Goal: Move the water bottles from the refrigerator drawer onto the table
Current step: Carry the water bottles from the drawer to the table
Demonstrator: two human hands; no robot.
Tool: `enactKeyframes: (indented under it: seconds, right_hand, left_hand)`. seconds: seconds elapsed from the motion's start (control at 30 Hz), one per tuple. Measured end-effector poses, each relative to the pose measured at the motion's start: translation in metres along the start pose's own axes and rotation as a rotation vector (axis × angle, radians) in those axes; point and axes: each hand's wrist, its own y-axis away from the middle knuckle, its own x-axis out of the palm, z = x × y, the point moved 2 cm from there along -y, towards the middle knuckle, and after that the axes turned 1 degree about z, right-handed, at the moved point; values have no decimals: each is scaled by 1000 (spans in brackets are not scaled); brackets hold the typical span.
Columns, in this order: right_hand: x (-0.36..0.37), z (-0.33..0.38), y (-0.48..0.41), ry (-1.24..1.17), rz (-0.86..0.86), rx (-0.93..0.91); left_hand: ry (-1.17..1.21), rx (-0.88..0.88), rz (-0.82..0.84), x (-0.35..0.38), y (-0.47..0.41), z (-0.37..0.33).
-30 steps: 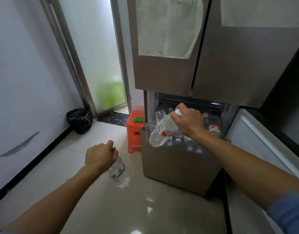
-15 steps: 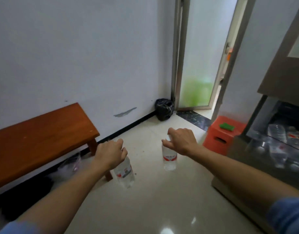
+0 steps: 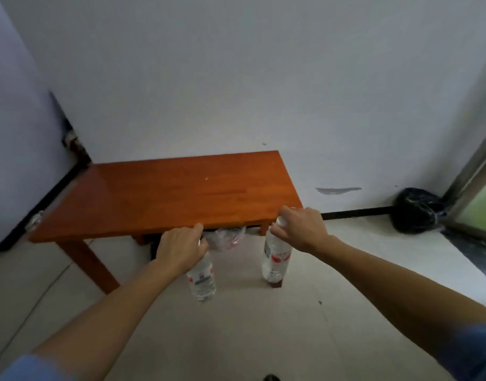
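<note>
A low orange-brown wooden table [image 3: 167, 196] stands against the white wall straight ahead, its top bare. My left hand [image 3: 180, 247] grips the neck of a clear water bottle [image 3: 202, 279] with a red and white label, which hangs down in front of the table's near edge. My right hand [image 3: 299, 229] holds a second water bottle [image 3: 276, 261] by its white cap end, also hanging below the table's front right corner. The refrigerator drawer is out of view.
A crumpled clear plastic bag [image 3: 225, 239] lies under the table. A tied black rubbish bag [image 3: 417, 210] sits on the floor at the right by a door frame [image 3: 472, 171]. Pale tiled floor lies between me and the table.
The view has swung left from the refrigerator to face the table. Both hands have carried their bottles along and now hang them at the table's front edge.
</note>
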Motion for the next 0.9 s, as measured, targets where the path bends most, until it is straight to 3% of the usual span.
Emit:
enactKeyframes:
  seconds: [0.5, 0.9]
  right_hand:
    - [100, 198, -310, -46, 112, -395]
    - [184, 344, -494, -56, 147, -345]
  left_hand:
    - [12, -444, 6, 16, -79, 265]
    - [4, -480, 84, 66, -188, 481]
